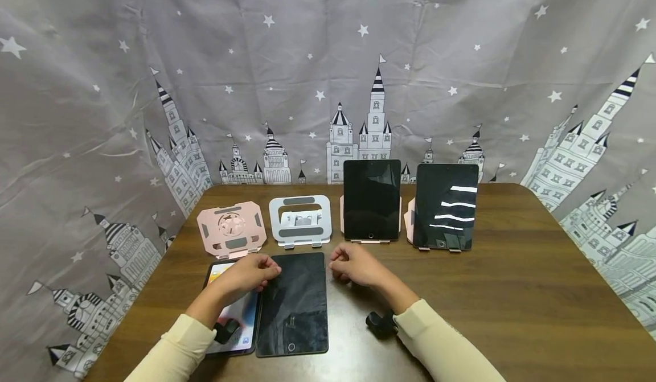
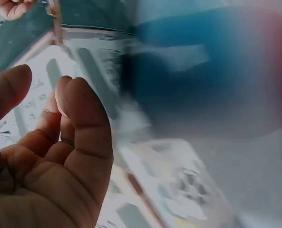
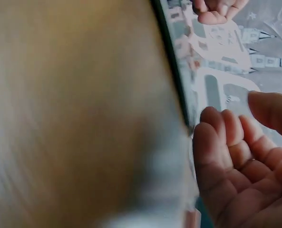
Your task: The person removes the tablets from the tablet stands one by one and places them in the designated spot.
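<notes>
My left hand [image 1: 251,272] hovers over the seam between two tablets lying flat. One is a tablet with a lit, colourful screen [image 1: 245,326], partly hidden by my arm. The other is a dark-screened tablet [image 1: 294,313], its home button towards me. Just right of that dark tablet's upper edge is my right hand [image 1: 359,265]. Both hands have loosely curled fingers. In the left wrist view, nothing sits between the thumb and fingers of my left hand [image 2: 79,142]; the right wrist view shows my right hand [image 3: 245,166] likewise without anything in its fingers.
Behind the flat tablets stand a pink tablet stand [image 1: 210,222] and a white tablet stand [image 1: 326,217]. Further right, two dark tablets lean upright on pink stands: one tablet [image 1: 371,200] near the middle, another tablet [image 1: 433,205] with reflections. A patterned grey curtain [image 1: 287,40] hangs behind the wooden table [image 1: 528,291].
</notes>
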A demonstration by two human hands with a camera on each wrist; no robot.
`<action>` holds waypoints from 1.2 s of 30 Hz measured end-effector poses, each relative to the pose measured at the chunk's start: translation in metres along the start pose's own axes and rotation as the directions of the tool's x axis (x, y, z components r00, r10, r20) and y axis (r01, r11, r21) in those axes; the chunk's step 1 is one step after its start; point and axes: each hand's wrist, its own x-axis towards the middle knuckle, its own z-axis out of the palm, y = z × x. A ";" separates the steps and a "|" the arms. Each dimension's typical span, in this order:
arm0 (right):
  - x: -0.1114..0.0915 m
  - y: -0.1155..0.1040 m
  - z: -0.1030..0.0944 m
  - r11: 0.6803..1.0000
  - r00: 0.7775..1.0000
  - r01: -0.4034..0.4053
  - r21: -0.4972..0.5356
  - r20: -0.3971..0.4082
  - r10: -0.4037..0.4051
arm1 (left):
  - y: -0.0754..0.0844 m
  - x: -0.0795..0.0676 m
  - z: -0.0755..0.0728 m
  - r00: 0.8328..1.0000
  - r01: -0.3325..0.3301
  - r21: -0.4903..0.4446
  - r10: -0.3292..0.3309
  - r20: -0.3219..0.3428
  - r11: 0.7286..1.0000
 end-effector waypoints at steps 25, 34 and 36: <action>-0.012 -0.014 -0.163 0.921 0.888 -0.032 -0.388 -0.434 -0.152 | 0.117 0.091 0.029 0.918 -0.356 0.081 0.365 -0.154 0.931; -0.004 -0.020 -0.177 0.912 0.875 -0.046 -0.407 -0.456 -0.159 | 0.146 0.114 0.033 0.880 -0.397 0.094 0.407 -0.243 0.913; 0.000 -0.021 -0.177 0.914 0.878 -0.040 -0.404 -0.451 -0.161 | 0.148 0.119 0.035 0.881 -0.396 0.075 0.401 -0.250 0.915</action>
